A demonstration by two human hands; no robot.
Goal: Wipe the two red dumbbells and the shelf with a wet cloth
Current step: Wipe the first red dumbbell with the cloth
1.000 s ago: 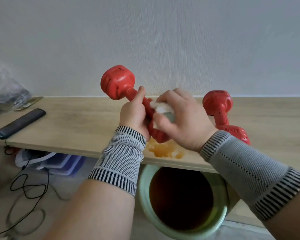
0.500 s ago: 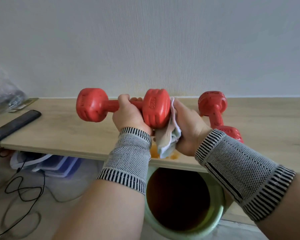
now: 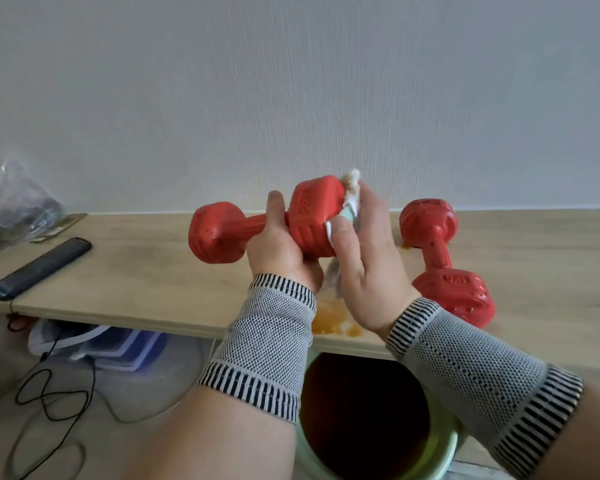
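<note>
Nearest the viewer, below the shelf edge, stands a pale green pot (image 3: pixel 440 448) with a dark interior; both forearms, in grey knitted wrist sleeves, pass above it. The left hand (image 3: pixel 278 249) is wrapped around the handle of the first red dumbbell (image 3: pixel 260 226) and holds it clear of the shelf, roughly level, its right head slightly raised. The right hand (image 3: pixel 364 258) pinches the wet cloth (image 3: pixel 349 202) between thumb and fingers and presses it against the outer end face of that right head. Compared with half a second earlier, the cloth sits higher on the head, bunched over its upper edge instead of hanging below it, and the dumbbell has tipped up on that side; one second earlier the cloth was on the handle. The wiping has thus advanced from handle to end cap, which suggests this dumbbell is nearly finished on one side.

On the shelf (image 3: pixel 153 271), an orange-brown stain (image 3: pixel 331 322) lies near the front edge, unwiped. The second red dumbbell (image 3: pixel 445 258) rests on the shelf to the right, untouched. Farther left lie a dark remote control (image 3: pixel 40 268) and a crumpled plastic bag (image 3: pixel 11 206) against the wall.
</note>
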